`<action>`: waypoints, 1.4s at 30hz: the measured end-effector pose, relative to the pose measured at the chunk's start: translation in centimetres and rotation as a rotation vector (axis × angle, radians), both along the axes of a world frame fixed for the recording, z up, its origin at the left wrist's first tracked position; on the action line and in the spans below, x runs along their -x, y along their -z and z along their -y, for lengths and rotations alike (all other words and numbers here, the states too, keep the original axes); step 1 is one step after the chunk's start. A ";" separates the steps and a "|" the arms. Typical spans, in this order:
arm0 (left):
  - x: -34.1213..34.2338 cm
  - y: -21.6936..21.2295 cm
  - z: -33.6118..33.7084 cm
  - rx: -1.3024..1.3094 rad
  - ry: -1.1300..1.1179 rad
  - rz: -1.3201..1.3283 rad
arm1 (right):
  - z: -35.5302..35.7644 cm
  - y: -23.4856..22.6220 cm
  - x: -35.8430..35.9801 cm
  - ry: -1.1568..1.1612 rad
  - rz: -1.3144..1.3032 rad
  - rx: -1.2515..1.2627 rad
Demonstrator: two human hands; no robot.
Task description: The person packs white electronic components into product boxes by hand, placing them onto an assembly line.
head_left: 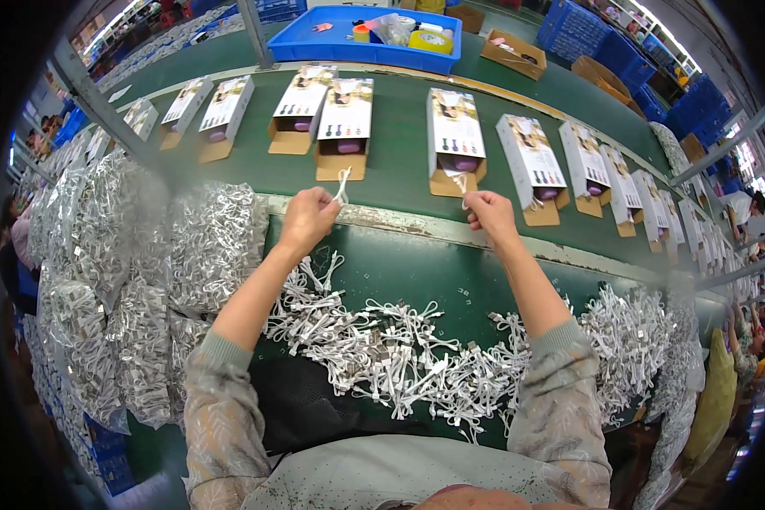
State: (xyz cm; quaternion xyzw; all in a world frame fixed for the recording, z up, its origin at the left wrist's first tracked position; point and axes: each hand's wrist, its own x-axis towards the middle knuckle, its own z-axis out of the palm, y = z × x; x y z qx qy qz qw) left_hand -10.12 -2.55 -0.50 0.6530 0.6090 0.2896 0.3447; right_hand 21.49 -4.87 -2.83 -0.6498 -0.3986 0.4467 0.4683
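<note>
My left hand is closed in a pinch on a short white USB cable, just below the open end of a white printed box. To its right, my right hand pinches another short white cable, whose upper end reaches the open flap of a second white box. Inside each of these boxes a purple item shows at the opening. A wide heap of loose white cables lies on the green table between my forearms.
More open boxes stand in a row on the green belt, left and right. Clear bags stuffed with cables pile up at the left. A blue tray with tape rolls sits behind the belt, beside a cardboard box. A metal post rises nearby.
</note>
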 end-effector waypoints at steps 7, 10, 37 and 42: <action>-5.1 2.8 -6.8 0.098 -0.163 -0.195 | -7.3 4.9 -0.4 0.338 0.081 0.056; -6.0 5.1 -8.4 -0.140 -0.122 -0.144 | -9.6 6.5 -1.8 0.457 0.320 -0.094; 6.1 1.6 3.0 0.443 0.430 0.215 | 6.7 -4.1 8.1 -0.291 -0.485 0.382; 6.9 1.8 2.9 0.406 0.304 0.372 | 1.0 -0.1 10.4 -0.102 -0.762 0.246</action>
